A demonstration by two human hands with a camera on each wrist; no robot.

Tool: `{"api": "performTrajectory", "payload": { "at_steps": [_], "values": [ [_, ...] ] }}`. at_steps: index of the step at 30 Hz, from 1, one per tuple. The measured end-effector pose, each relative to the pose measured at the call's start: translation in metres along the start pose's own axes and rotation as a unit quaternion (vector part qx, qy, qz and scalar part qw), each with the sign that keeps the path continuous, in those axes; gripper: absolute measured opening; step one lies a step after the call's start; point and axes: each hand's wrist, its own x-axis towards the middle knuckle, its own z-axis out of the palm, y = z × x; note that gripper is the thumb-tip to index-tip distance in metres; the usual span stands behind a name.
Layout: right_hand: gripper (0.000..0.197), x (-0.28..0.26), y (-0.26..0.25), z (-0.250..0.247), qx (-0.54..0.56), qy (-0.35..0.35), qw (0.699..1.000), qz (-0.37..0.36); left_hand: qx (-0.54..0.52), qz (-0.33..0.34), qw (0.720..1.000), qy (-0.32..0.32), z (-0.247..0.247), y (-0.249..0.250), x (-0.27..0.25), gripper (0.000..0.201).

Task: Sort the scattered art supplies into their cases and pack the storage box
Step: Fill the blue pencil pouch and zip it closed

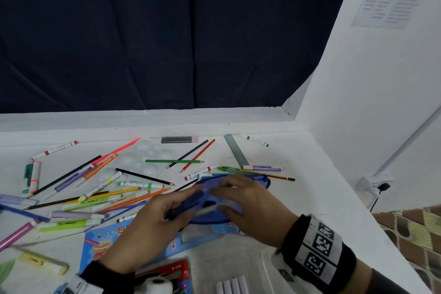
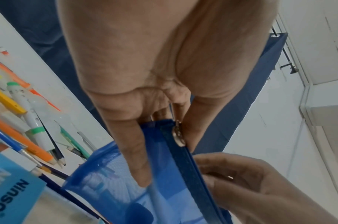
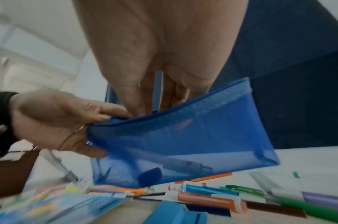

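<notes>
Pens, pencils and markers lie strewn over the left half of the white table, among them a lavender marker and a lime highlighter near the left edge, and a clear paint palette farther back. Nearer the person, a blue card packet lies flat, with a red packet at the near edge. Just right of the scattered supplies, the left hand holds the left end of a blue mesh zip pouch, lifted clear of the table over the packet; in the left wrist view its thumb lies pressed along the outside of the mesh while the other fingers curl behind the top edge, beside the metal zipper pull, so the pouch's rim is pinched between them. The zipper band runs from that grip across to the right hand, whose fingers reach down into the mouth of the pouch from above; whether they grasp anything inside cannot be told. Through the mesh a pen-like shape and a dark blue block sit at the bottom. Farther right and back, a metal ruler, a green-capped marker and a green pen lie on the table, and a row of white sticks sits in a clear tray at the near edge.
</notes>
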Motion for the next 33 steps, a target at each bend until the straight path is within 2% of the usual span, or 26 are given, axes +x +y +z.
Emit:
{"api": "performTrajectory", "payload": {
  "at_steps": [2, 5, 7, 9, 11, 14, 18, 23, 25, 28, 30, 33],
  "values": [
    [0.017, 0.003, 0.003, -0.012, 0.052, 0.090, 0.994, 0.023, -0.006, -0.004, 1.000, 0.003, -0.001, 0.000, 0.002, 0.046],
    [0.017, 0.005, 0.034, -0.030, 0.072, 0.252, 0.960, 0.100, -0.002, 0.003, 1.000, 0.017, -0.004, -0.004, 0.005, 0.046],
    [0.020, -0.001, 0.070, -0.035, 0.039, 0.270, 0.947, 0.172, -0.008, 0.001, 1.000, 0.018, -0.006, -0.006, 0.008, 0.045],
    [0.018, -0.012, 0.110, -0.031, -0.015, 0.194, 0.950, 0.242, -0.018, -0.006, 1.000, 0.022, -0.007, -0.007, 0.011, 0.044],
    [0.015, -0.023, 0.138, -0.025, -0.069, 0.077, 0.947, 0.305, -0.030, -0.011, 0.999, 0.022, -0.007, -0.007, 0.014, 0.044],
    [0.022, -0.032, 0.158, -0.018, -0.145, -0.030, 0.928, 0.341, -0.045, -0.017, 0.999, 0.016, -0.006, -0.006, 0.018, 0.045],
    [0.023, -0.032, 0.156, -0.017, -0.231, -0.087, 0.902, 0.354, -0.057, -0.024, 0.998, 0.015, -0.003, -0.006, 0.023, 0.043],
    [0.022, -0.042, 0.139, -0.012, -0.271, -0.089, 0.890, 0.356, -0.071, -0.033, 0.997, 0.020, 0.000, -0.007, 0.028, 0.043],
    [0.020, -0.047, 0.131, -0.016, -0.214, -0.046, 0.899, 0.380, -0.076, -0.034, 0.996, 0.015, 0.000, -0.006, 0.029, 0.043],
    [0.015, -0.054, 0.120, -0.022, -0.054, 0.100, 0.907, 0.407, -0.080, -0.036, 0.996, 0.014, 0.000, -0.006, 0.030, 0.043],
    [0.018, -0.059, 0.106, -0.025, 0.033, 0.201, 0.891, 0.406, -0.084, -0.037, 0.996, 0.013, 0.001, -0.006, 0.031, 0.042],
    [0.017, -0.060, 0.080, -0.027, 0.114, 0.301, 0.866, 0.384, -0.085, -0.039, 0.996, 0.003, 0.005, -0.006, 0.029, 0.041]
  ]
}}
